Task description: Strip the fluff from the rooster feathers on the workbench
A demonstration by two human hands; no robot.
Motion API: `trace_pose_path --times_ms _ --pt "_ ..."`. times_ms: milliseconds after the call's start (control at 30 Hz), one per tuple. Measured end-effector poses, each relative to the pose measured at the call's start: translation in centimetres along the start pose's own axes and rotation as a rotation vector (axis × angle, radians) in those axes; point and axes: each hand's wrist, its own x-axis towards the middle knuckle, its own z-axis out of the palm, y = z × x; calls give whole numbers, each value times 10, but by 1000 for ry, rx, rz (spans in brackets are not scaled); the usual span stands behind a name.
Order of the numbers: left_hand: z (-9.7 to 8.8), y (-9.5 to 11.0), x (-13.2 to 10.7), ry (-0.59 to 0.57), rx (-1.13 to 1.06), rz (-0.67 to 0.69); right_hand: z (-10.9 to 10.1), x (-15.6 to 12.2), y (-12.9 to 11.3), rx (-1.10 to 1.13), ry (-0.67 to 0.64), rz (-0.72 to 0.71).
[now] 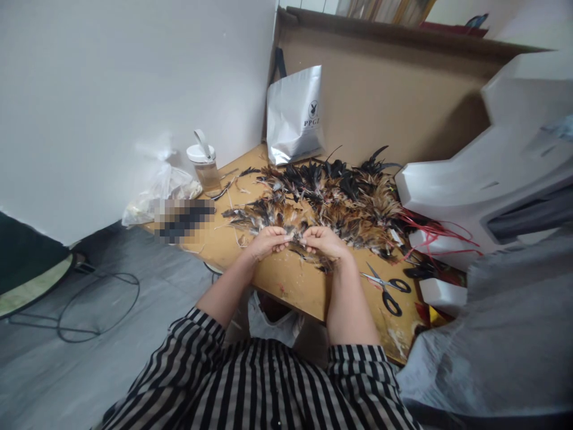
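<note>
Both hands meet over the near part of a wooden table (286,292). My left hand (271,242) is closed, its thumb and fingertips pinching a small feather (290,233). Close beside it, my right hand (324,242) pinches feathers too, thumb against fingers. The exact pieces between the fingertips are small and partly hidden. Brown and black feathers (353,224) lie in bunches just beyond the hands and to the right. Darker feathers (313,176) form a row farther back. To the right of my right forearm lie scissors (385,285) with black handles, their blades apart.
A silver bag (295,116) stands at the back against a cardboard panel (394,89). At the left are a lidded jar (206,164) and a plastic bag (168,185). Red strings (441,236) and a white foam piece (505,143) border the right side. A cable (98,304) loops on the floor.
</note>
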Motion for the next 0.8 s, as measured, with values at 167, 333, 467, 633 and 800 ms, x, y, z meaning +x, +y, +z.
trace_pose_path --times_ms 167,333,467,633,800 --pt "-1 -2 1 5 20 12 4 1 2 5 -72 61" --pt "-3 -6 4 18 5 49 12 3 2 -6 -116 82" --pt "-2 -6 6 67 -63 92 18 9 5 88 -8 34" --pt "-5 -6 9 186 -178 115 25 19 7 261 248 -57" --pt "-8 -8 10 172 -179 54 35 27 7 295 459 -147"
